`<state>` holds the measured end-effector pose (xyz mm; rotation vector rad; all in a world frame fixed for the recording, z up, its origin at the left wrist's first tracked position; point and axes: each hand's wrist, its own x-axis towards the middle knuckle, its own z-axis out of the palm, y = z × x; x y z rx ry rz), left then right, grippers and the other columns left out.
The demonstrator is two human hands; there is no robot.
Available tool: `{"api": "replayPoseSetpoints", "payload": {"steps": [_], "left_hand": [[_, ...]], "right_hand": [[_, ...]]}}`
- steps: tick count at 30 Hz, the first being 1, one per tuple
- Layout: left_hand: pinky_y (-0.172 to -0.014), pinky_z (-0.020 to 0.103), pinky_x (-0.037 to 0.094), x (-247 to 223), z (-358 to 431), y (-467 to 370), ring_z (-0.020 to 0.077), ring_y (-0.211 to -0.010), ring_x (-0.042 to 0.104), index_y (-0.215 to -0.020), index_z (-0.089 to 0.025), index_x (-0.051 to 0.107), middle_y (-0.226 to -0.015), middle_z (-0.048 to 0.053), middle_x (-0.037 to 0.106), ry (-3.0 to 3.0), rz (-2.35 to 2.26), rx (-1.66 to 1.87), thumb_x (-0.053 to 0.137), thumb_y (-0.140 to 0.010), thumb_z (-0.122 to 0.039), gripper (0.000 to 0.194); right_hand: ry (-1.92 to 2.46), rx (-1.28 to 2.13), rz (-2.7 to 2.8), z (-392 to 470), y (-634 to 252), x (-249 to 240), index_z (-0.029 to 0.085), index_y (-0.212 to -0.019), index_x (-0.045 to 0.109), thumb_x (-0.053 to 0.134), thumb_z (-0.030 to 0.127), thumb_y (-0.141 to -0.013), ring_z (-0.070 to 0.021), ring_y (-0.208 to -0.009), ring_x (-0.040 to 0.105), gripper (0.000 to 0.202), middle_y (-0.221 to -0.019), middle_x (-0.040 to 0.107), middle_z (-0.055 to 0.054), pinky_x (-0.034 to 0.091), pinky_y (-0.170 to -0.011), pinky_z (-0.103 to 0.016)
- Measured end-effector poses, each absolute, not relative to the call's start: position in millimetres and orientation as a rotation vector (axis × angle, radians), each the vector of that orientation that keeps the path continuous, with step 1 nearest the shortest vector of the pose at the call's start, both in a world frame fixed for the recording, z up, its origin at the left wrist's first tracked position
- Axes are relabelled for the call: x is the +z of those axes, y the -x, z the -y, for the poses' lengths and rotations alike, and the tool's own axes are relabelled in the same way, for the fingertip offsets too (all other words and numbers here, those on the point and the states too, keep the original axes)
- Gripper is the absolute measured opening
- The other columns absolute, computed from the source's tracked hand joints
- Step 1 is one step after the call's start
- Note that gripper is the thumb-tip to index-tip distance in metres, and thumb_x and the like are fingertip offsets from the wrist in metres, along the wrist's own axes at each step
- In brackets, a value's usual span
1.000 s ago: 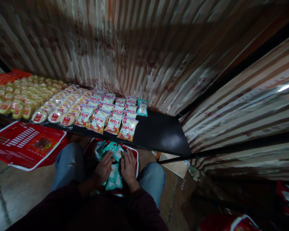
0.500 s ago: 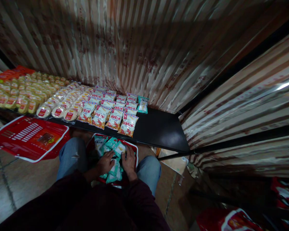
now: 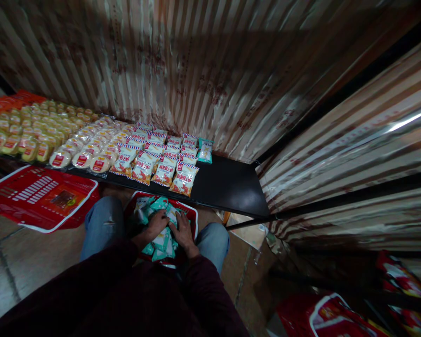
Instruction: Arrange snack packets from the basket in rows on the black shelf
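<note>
Several small teal-and-white snack bags lie loosely heaped in a red basket between my knees. My left hand rests on the heap from the left, its fingers stretched over the bags. Close beside it on the right, my right hand lies on the same bags with thumb and fingers apart. Neither hand visibly lifts a bag, though the fingertips partly hide what they touch. One matching teal bag stands on the black shelf, at the right end of the back row.
White-and-orange snack bags stand in rows on the shelf, left of the teal one. Further left are round wrapped cakes and yellow packs. A red basket sits below left; another red basket is at lower right.
Both hands have shifted slightly over the bags and come closer together, the left one moving up and right. The view has tilted a little; the shelf rows look the same.
</note>
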<state>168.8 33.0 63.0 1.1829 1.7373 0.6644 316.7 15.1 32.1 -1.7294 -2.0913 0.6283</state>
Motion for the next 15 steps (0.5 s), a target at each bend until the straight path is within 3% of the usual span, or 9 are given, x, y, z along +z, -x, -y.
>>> {"api": "replayPoseSetpoints", "payload": {"steps": [4,9,15], "left_hand": [[-0.083,0.030,0.050,67.3,-33.5,-170.8,0.0185,-0.094,0.064,-0.113,-0.015,0.060,-0.103,0.009,0.069,-1.047,-1.652,0.799,0.053,-0.075,-0.015,0.038],[-0.074,0.028,0.054,78.9,-30.3,-173.7,0.0159,-0.081,0.067,-0.115,-0.016,0.058,-0.099,0.007,0.069,-0.927,-1.517,0.932,0.049,-0.082,-0.025,0.036],[-0.086,0.033,0.051,90.3,-34.9,-165.9,0.0195,-0.103,0.062,-0.116,-0.016,0.057,-0.116,0.010,0.064,-0.889,-1.463,1.096,0.041,-0.087,-0.032,0.037]], "right_hand": [[1.647,0.628,2.086,-16.2,-315.6,33.6,0.018,-0.138,0.043,0.056,0.038,-0.085,-0.0275,-0.132,0.041,0.059,-0.140,0.047,-0.014,0.037,-0.105,-0.048],[1.612,0.643,1.986,-20.2,-317.8,48.1,0.022,-0.131,0.052,0.045,0.019,-0.087,-0.0203,-0.118,0.057,0.044,-0.127,0.061,-0.007,0.045,-0.100,-0.038],[1.532,0.902,1.808,-28.9,-323.9,84.2,0.025,-0.126,0.056,0.043,0.037,-0.090,-0.0212,-0.110,0.061,0.040,-0.120,0.066,-0.004,0.047,-0.096,-0.038]]}}
